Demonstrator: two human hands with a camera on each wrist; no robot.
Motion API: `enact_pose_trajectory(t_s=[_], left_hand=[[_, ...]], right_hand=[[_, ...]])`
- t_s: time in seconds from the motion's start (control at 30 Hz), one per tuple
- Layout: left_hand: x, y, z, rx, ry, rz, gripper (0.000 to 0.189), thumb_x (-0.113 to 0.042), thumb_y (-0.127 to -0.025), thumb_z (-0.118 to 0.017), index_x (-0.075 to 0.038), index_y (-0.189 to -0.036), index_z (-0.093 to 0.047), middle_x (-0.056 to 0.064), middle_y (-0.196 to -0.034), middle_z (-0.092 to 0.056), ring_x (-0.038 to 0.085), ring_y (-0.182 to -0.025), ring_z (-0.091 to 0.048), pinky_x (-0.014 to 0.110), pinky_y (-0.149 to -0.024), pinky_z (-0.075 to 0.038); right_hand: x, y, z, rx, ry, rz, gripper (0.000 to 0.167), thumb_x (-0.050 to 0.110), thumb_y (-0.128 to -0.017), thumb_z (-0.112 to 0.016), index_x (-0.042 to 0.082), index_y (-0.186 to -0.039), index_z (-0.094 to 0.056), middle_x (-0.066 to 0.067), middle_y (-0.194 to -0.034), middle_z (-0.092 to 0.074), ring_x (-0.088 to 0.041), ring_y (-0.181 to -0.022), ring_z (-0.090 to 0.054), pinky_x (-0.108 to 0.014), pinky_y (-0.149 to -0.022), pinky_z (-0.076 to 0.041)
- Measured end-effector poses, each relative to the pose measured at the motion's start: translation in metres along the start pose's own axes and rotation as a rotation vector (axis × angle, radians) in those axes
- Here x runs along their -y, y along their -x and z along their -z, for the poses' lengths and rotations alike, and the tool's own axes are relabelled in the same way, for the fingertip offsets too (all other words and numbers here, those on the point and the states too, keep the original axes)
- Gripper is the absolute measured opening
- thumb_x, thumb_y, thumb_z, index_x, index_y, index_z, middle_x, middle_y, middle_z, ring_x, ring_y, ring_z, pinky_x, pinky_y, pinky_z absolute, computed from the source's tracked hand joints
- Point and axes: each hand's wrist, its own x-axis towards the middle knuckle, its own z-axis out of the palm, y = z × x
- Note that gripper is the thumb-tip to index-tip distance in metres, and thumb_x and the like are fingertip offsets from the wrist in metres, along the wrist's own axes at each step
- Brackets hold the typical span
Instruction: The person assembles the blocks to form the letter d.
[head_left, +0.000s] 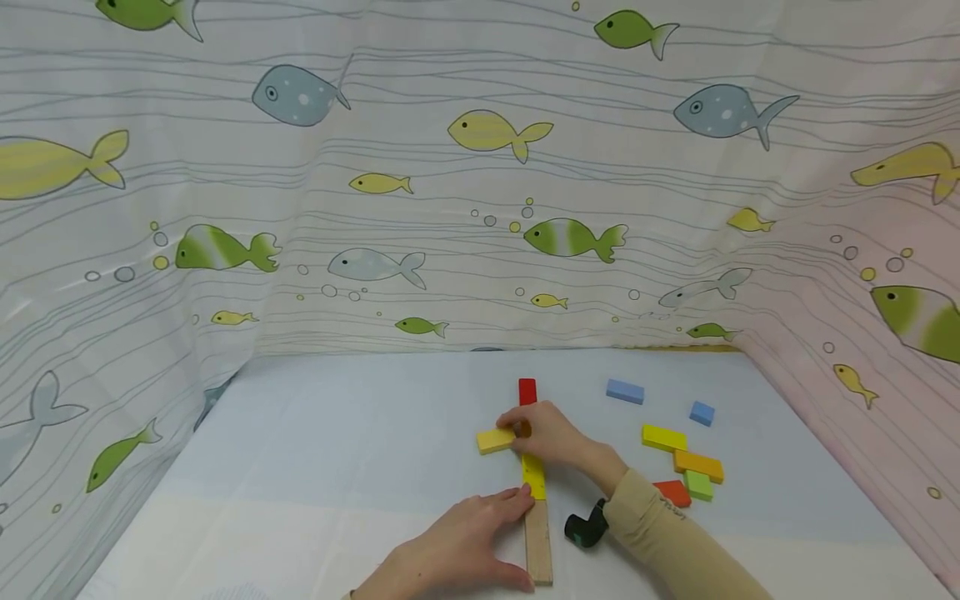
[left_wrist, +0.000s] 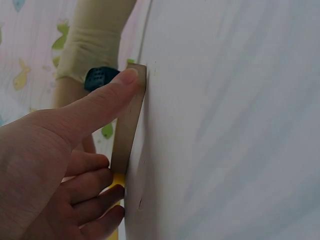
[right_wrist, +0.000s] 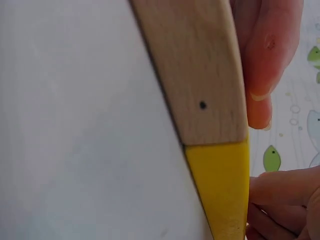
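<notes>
A straight row of flat blocks runs away from me on the table: a bare wooden block [head_left: 537,546] nearest, a yellow block [head_left: 533,479] after it, and a red block [head_left: 527,390] at the far end. My left hand [head_left: 457,542] lies along the row's left side, thumb tip on the near end of the wooden block and fingertips by its joint with the yellow one. My right hand [head_left: 551,433] pinches a pale yellow block [head_left: 495,441] that sticks out left of the row. That hand covers part of the row.
Loose blocks lie at the right: a long blue block [head_left: 625,391], a small blue block [head_left: 702,412], a yellow block [head_left: 663,437], an orange block [head_left: 698,465], a green block [head_left: 697,485] and a red block [head_left: 672,493]. A fish-patterned curtain [head_left: 450,292] surrounds the table [head_left: 337,433].
</notes>
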Motion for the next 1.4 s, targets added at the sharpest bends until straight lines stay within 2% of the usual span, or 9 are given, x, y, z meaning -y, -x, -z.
enact_pose_trajectory(t_s=[0.7, 1.4], left_hand=[[-0.0021, 0.0011, -0.0001, 0.008, -0.004, 0.014, 0.090, -0.063, -0.076, -0.076, -0.021, -0.151, -0.046, -0.007, -0.155, -0.044, 0.012, -0.140, -0.046, 0.035, -0.109, -0.046], [-0.0024, 0.0011, 0.0009, 0.001, -0.011, 0.013, 0.091, -0.063, -0.077, -0.076, -0.019, -0.151, -0.046, -0.006, -0.154, -0.045, 0.013, -0.140, -0.046, 0.036, -0.109, -0.047]], right_hand=[[0.0010, 0.0010, -0.0041, -0.007, 0.007, -0.054, 0.032, 0.004, -0.087, -0.071, 0.011, -0.118, -0.073, -0.001, -0.114, -0.072, -0.017, -0.098, -0.059, -0.039, -0.094, -0.055], [-0.0005, 0.0030, -0.0035, -0.003, -0.014, -0.040, 0.033, 0.002, -0.086, -0.070, 0.011, -0.117, -0.073, 0.001, -0.114, -0.072, -0.017, -0.101, -0.061, -0.040, -0.096, -0.055]])
